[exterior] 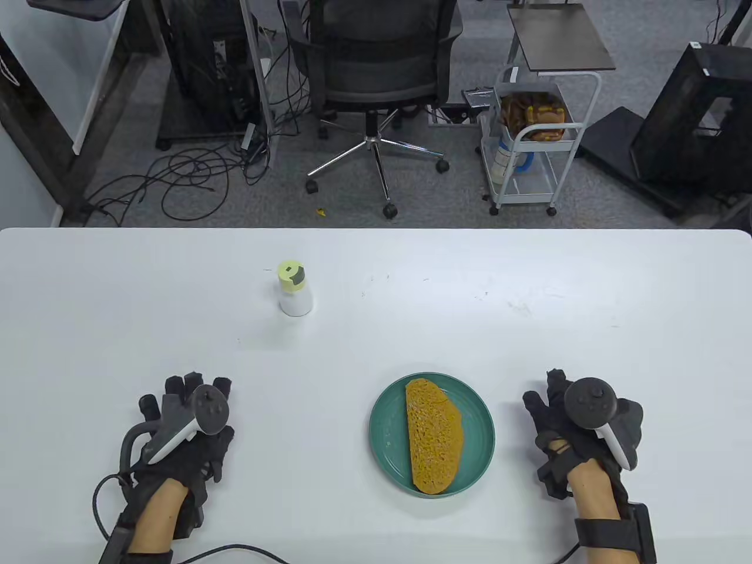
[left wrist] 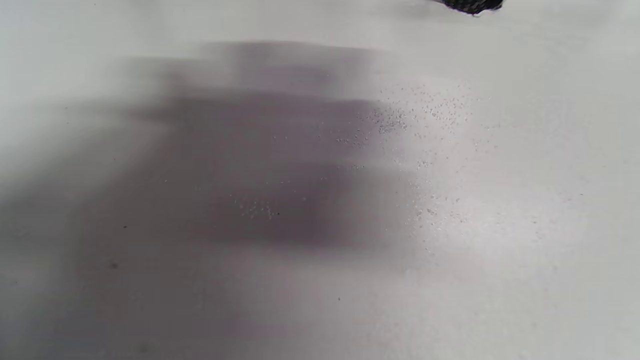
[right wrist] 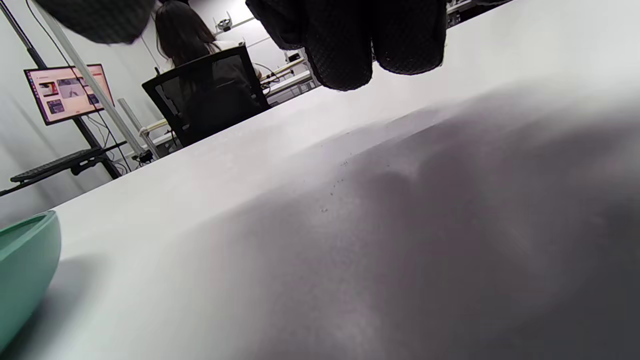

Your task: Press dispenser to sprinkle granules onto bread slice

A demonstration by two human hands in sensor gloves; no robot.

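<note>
Both grips lie slack and empty: left hand [exterior: 182, 429], right hand [exterior: 578, 432]; trackers hide most fingers; dispenser [exterior: 294, 289] untouched.

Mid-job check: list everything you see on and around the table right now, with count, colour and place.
dispenser: 1, white with pale yellow cap, upright, table's far left of centre
plate: 1, teal, near edge, centre
bread slice: 1, golden brown, on the plate
table: 1, white
office chair: 1, black, behind table
cart: 1, white, back right
left hand: black glove, open, on table near left
right hand: black glove, open, right of plate
</note>
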